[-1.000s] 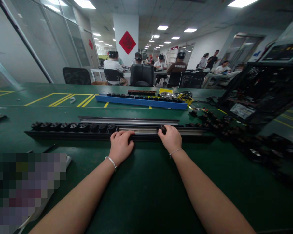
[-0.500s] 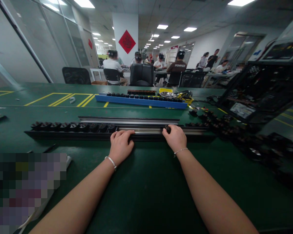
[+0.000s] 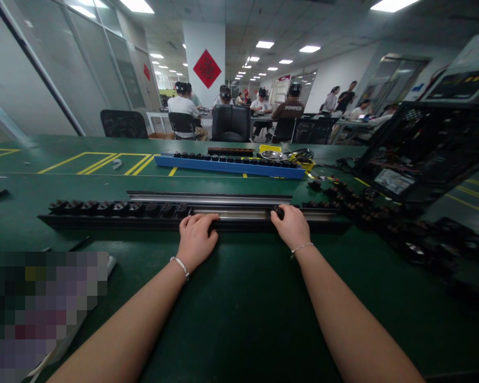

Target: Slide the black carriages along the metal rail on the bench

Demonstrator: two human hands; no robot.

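Note:
A long black channel rail [image 3: 112, 223] lies across the table in front of me. Several small black parts [image 3: 135, 208] sit in a row along its left half, and a bare metal strip [image 3: 243, 214] runs along the rest. My left hand [image 3: 198, 234] grips the rail's near edge at the right end of that row, its fingers over the top and the thumb in front. Pinched between thumb and fingers of my right hand [image 3: 292, 226] is a small black part [image 3: 278, 212], at the rail's right half; fingers hide some of it.
Behind lies a second rail [image 3: 207, 197], then a blue channel [image 3: 227, 166] of black parts. Loose black parts [image 3: 355, 199] are heaped right, near an open black case [image 3: 419, 149]. A blurred-out packet [image 3: 43, 314] lies front left. People sit at tables beyond.
My right hand has shifted slightly right along the rail with the small black part. The left hand keeps its place on the rail.

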